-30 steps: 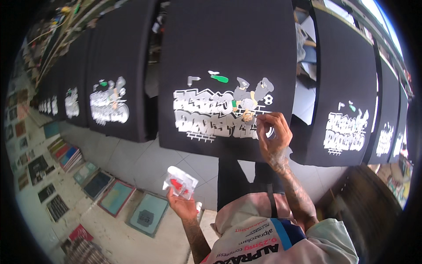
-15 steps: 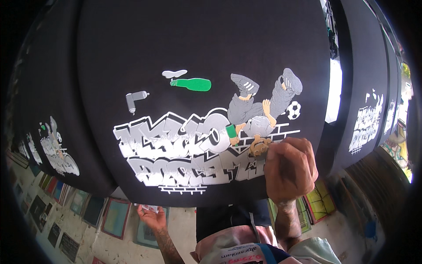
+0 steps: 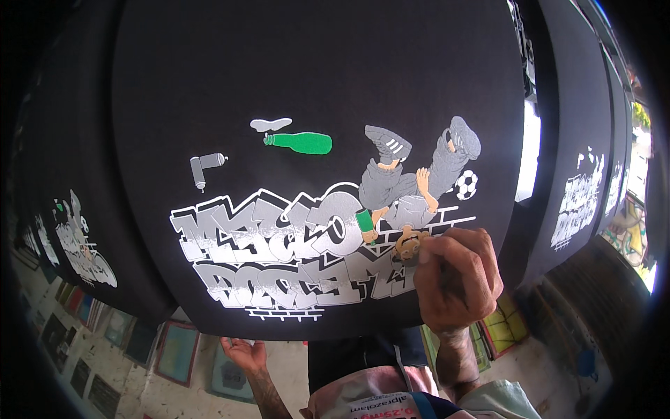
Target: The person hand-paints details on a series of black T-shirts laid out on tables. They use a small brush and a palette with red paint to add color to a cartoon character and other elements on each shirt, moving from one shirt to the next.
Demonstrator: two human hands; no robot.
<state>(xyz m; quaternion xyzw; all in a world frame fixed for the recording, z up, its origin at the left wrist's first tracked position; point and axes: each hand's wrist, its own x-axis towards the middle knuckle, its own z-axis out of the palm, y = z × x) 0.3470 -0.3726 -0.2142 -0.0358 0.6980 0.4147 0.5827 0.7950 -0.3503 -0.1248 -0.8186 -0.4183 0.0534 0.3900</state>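
A black fabric panel (image 3: 314,77) lies spread before me, printed with grey-and-white graffiti letters (image 3: 272,234), an upside-down cartoon figure (image 3: 401,178), a green bottle (image 3: 303,143), a spray-can shape (image 3: 204,167) and a football (image 3: 466,184). My right hand (image 3: 460,279) is closed in a pinch over the figure's head, fingertips at the print. Whatever those fingers hold, if anything, is hidden. Below the panel's near edge, my left hand (image 3: 248,355) is partly curled round a small pale crumpled piece, mostly covered by the edge.
More black panels with the same print stand to the left (image 3: 77,237) and right (image 3: 583,188). Several framed screens (image 3: 176,353) lean or lie below at left, and a yellow one (image 3: 504,328) sits right of my right forearm. A dark slatted surface (image 3: 572,307) fills the lower right.
My right hand has shifted slightly at the figure's head, baring more of it. My left hand's pale piece now shows less, behind the panel edge. The whole view has shifted a little.
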